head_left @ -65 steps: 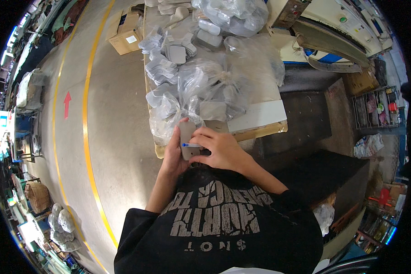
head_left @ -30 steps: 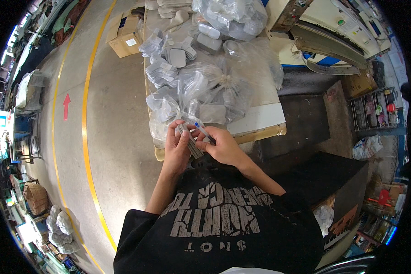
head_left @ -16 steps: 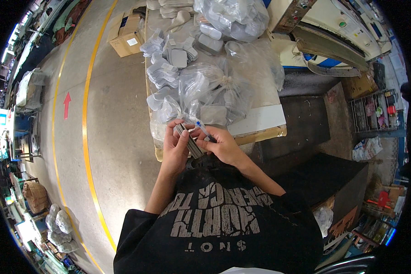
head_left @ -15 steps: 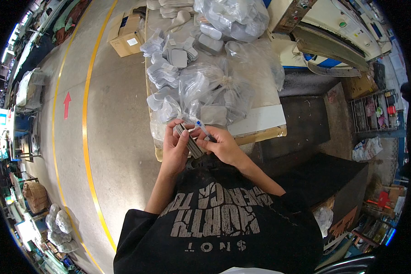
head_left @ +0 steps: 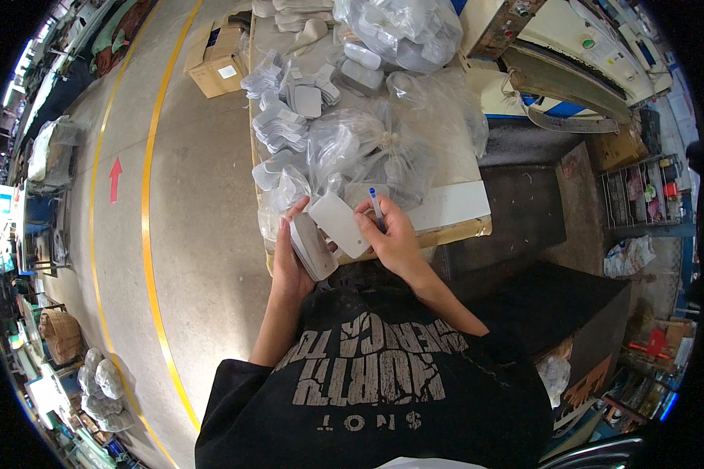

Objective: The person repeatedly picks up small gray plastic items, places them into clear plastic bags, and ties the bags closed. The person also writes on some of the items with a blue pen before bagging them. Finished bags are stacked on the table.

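Observation:
My left hand grips a stack of thin grey-white pads with rounded corners, tilted up in front of me at the table's near edge. Between the fingers of my right hand is one loose pad, held apart from the stack's right side. The same hand also carries a pen with a blue end, pointing up. Just beyond my hands lie clear plastic bags with similar pads inside, knotted at the top.
The table bears loose piles of grey pads along its left side and a large filled bag at the back. A cardboard box stands on the floor to the left, near yellow lines. A machine rises at far right.
The stack has turned so its broad face shows. My right hand has moved right and up, drawing one pad away from the stack, with the pen now more upright.

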